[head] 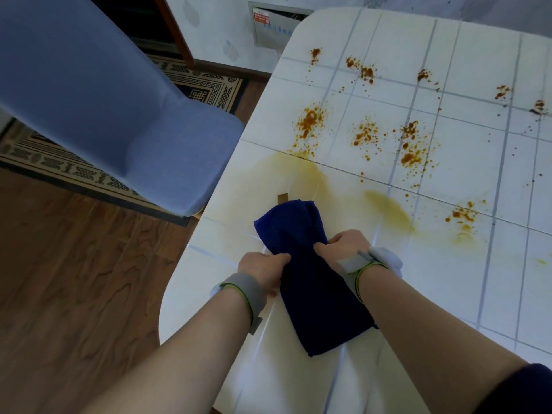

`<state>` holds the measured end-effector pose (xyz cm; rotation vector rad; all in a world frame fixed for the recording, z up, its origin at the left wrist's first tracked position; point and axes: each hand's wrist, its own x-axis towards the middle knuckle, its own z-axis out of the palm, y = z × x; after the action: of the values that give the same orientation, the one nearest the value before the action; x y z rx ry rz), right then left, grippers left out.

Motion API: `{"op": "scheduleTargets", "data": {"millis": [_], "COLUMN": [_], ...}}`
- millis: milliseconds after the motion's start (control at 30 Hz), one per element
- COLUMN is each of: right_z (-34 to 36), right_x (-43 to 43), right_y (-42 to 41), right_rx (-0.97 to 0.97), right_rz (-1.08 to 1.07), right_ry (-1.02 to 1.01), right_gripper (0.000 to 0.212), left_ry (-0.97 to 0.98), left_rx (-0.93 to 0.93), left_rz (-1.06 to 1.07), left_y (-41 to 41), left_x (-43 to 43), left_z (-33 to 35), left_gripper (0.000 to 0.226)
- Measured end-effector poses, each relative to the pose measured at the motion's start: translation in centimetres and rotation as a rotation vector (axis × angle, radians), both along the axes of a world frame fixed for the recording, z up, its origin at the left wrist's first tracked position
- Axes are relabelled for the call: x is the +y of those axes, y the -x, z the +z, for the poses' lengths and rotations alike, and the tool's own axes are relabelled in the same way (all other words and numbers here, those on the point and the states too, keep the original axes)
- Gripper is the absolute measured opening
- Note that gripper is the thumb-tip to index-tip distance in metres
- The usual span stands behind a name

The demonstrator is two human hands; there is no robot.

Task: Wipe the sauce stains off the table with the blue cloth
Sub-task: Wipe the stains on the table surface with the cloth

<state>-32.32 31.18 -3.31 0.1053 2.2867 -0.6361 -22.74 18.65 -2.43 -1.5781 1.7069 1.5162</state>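
Two hands' grip mid-length on blue cloth [310,273], ends free.

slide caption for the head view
Both hands, left and right, grip a blue cloth on a sauce-spattered table.

A home dining room: tiled table [373,380], upholstered chair [119,115], patterned rug [74,171].
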Motion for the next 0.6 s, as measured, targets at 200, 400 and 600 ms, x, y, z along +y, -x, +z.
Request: {"op": "scheduleTargets", "data": {"millis": [200,400,600], "right_z": [1.6,5.9,7.1], "right_x": [0.7,0.2,1.3], "right_y": [2.4,5.7,5.0], "right_rx": [0.132,0.247,0.286], "right_rz": [-0.09,-0.229,-0.344], "right_ry": [0.113,0.396,0.5], "right_gripper": [0.036,0.032,0.032], "left_ry": [0.027,0.18,0.351], "left_rx": [0.196,0.512,0.591], "left_rz": [-0.02,0.0,-0.165], "left_y": [0.9,4.9,4.7], "left_x": [-1.8,-3.8,-2.9], "left_z": [1.6,7.6,8.1], "left_gripper": [0.026,0.019,0.015]}}
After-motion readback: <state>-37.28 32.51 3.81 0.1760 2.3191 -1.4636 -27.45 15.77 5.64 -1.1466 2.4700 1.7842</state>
